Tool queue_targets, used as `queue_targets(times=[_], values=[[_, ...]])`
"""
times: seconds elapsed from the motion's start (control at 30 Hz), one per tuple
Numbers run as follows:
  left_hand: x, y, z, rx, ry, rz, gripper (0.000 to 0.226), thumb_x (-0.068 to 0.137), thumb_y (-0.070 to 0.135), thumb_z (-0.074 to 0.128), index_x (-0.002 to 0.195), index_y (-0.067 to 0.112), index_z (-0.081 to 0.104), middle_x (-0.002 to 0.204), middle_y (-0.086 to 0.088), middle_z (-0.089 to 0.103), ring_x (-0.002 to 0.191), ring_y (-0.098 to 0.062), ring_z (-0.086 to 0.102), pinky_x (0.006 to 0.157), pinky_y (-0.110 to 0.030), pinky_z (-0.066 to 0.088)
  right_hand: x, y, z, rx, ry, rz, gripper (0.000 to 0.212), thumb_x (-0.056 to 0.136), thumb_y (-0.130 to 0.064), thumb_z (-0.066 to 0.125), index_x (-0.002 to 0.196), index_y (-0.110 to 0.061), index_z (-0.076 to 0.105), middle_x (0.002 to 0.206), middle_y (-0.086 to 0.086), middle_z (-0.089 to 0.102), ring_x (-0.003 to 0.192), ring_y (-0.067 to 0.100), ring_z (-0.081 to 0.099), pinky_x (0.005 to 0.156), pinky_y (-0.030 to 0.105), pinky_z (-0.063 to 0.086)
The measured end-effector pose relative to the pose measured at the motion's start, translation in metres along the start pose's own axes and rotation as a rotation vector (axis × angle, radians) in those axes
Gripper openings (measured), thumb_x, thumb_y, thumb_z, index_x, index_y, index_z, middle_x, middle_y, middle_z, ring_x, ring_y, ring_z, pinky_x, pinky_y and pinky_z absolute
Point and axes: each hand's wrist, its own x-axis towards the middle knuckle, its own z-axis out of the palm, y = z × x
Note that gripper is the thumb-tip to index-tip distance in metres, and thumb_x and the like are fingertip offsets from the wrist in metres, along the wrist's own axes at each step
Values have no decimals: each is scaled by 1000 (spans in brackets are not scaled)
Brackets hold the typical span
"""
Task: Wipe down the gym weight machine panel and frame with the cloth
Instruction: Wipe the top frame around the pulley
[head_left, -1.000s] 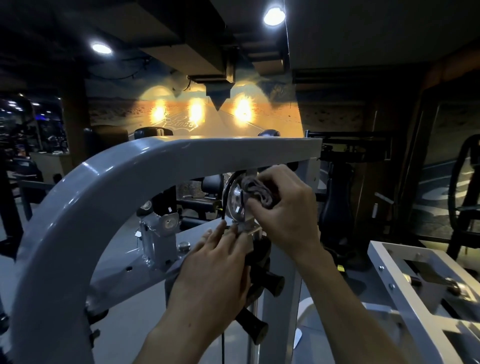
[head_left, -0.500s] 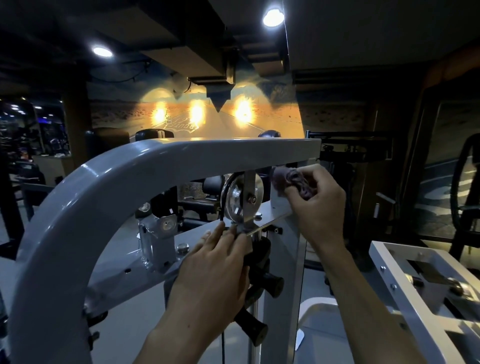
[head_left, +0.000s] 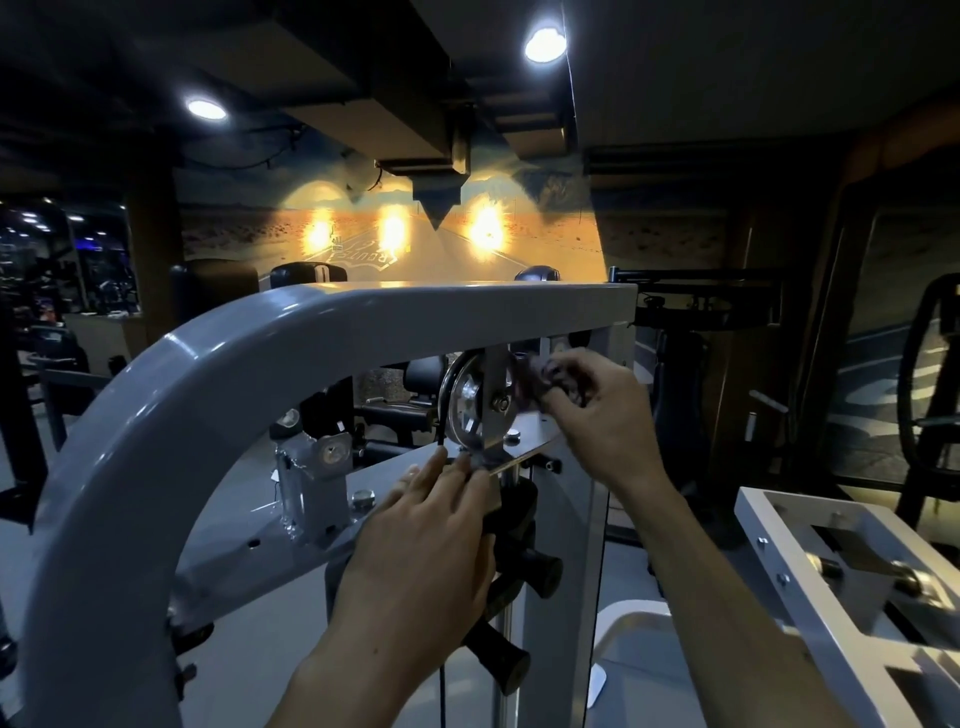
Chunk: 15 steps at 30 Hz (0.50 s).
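Observation:
A grey curved frame tube (head_left: 270, 358) of the weight machine arches across the view. Under its straight top sits a shiny metal pulley (head_left: 467, 405) in a bracket, above a flat metal plate (head_left: 524, 452). My right hand (head_left: 602, 415) grips a bunched dark purple cloth (head_left: 545, 379) and holds it against the right side of the pulley bracket; the cloth is blurred. My left hand (head_left: 431, 535) rests with straight fingers on the plate edge just below the pulley. Black knobs (head_left: 540, 571) stick out beneath my left hand.
A white metal frame (head_left: 810, 587) of another machine stands at the lower right. A small grey bracket (head_left: 317, 467) with bolts sits on the lower crossbar at left. Dark gym machines and a lit wall mural fill the background.
My right hand with the cloth went from the pulley's face out to the right, then came back left against the pulley bracket. My left hand stayed on the plate edge.

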Motion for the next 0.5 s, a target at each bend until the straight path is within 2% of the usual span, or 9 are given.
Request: queue_targets(times=[0.07, 0.17, 0.23, 0.3, 0.33, 0.4, 0.5], values=[[0, 0, 0, -6, 2, -4, 50, 69, 35, 87, 113, 22, 69, 117, 0, 74, 118, -26, 69, 93, -38, 55, 2, -6, 9, -71, 36, -47, 17, 89, -11, 70, 105, -16, 72, 96, -5, 69, 84, 9, 63, 75, 20, 52], [0, -1, 1, -7, -9, -2, 51, 67, 36, 88, 113, 22, 69, 117, 1, 75, 117, -26, 70, 96, -35, 50, -11, -1, 23, -74, -73, -43, 12, 90, -8, 69, 101, -13, 70, 87, -6, 65, 77, 11, 59, 68, 27, 48], [1, -1, 0, -2, -22, -4, 51, 68, 38, 87, 114, 23, 70, 117, 2, 74, 117, -25, 70, 97, -34, 47, -18, 5, 17, -126, -188, -29, 9, 91, -11, 70, 98, -17, 70, 84, -11, 61, 73, 2, 54, 64, 23, 43], [0, -1, -1, -14, -60, -14, 51, 68, 38, 87, 114, 23, 69, 117, 2, 74, 115, -25, 71, 94, -36, 54, -19, 9, 3, -135, -268, 11, 13, 90, -13, 72, 101, -21, 72, 87, -15, 62, 76, -2, 56, 66, 12, 42], [1, -1, -1, -27, -64, -16, 51, 69, 38, 86, 114, 23, 68, 118, 1, 74, 115, -26, 70, 93, -38, 56, -16, 8, -4, -108, -231, 30, 13, 89, -14, 73, 97, -25, 71, 86, -17, 62, 76, -3, 59, 66, 10, 44], [1, -1, -2, -43, -73, -21, 51, 70, 37, 86, 115, 24, 67, 121, 1, 73, 116, -27, 70, 92, -39, 57, -7, 3, -18, -32, -20, 52, 13, 88, -16, 72, 89, -27, 65, 84, -15, 64, 78, -2, 63, 66, 14, 51], [1, -1, -3, -53, -95, -21, 52, 70, 38, 85, 117, 24, 68, 122, 2, 73, 117, -25, 69, 94, -38, 55, 16, -4, -26, 49, 326, 112, 7, 91, -23, 66, 96, -19, 63, 89, -1, 66, 79, 14, 64, 64, 34, 55]])
